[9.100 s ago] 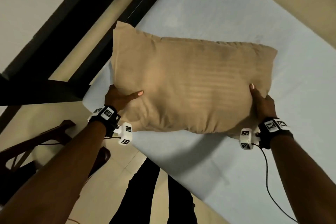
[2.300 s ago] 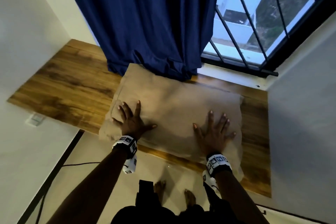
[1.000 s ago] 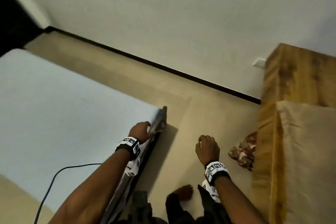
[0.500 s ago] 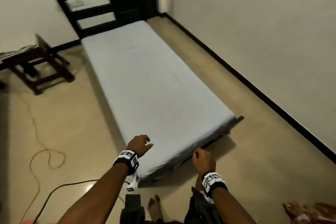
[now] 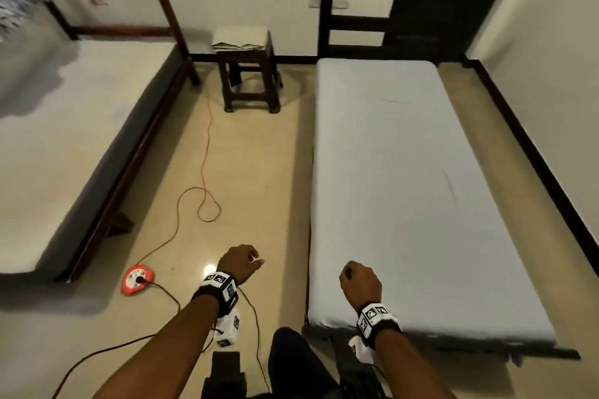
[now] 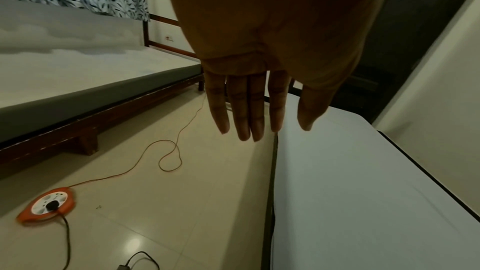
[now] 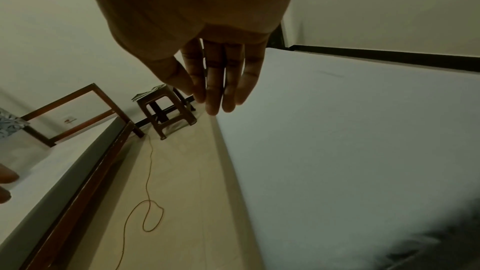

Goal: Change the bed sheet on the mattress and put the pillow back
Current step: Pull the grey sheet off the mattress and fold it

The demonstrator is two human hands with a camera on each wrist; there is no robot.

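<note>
Two hands free, nothing held. My left hand hangs over the floor at 6 o'clock; fingers straight and loose in the wrist view. My right hand sits over the near left corner of the mattress, fingers also straight, not touching the fabric as far as I can tell.

Mattress runs from 5 to 1 o'clock, covered by a pale blue sheet, flat, few creases. Headboard at 1 o'clock. No pillow in any view.

Stool at 12 o'clock carries a folded cloth — could be the fresh sheet, can't confirm. Second bed at 9–10 o'clock. Orange cord and a socket reel on the floor at 7–8 o'clock: trip risk.

My read: strip step not yet started. Next move: pinch the sheet at the near corner, lift it off the mattress edge, work toward the headboard. Needs a firm corner pinch, both hands.
</note>
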